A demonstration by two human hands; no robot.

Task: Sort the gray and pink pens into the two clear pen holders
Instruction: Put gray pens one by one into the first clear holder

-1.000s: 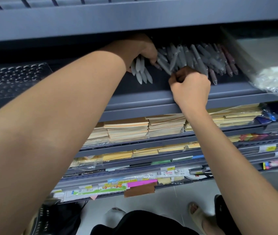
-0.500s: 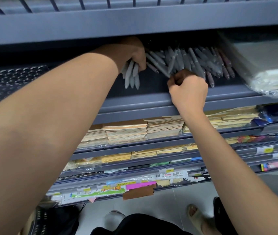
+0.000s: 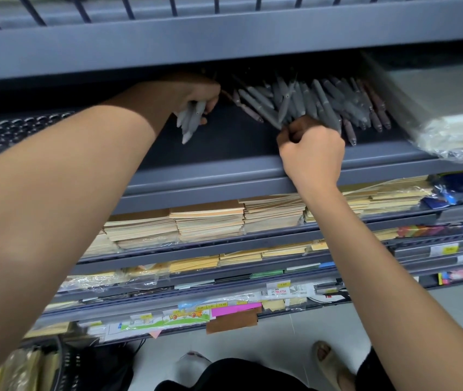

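hands: 2, left hand and right hand
held gray pens: about 4 tips showing out of the left hand, exact count unclear
piled gray pens: well over a dozen, overlapping, can't count exactly
pink pens: roughly 5 visible, 1 at the pile's left edge, the others along its right edge
wrapped bundle: 1, right of the pile
notebook stacks: at least 4 on the level below
feet: 2
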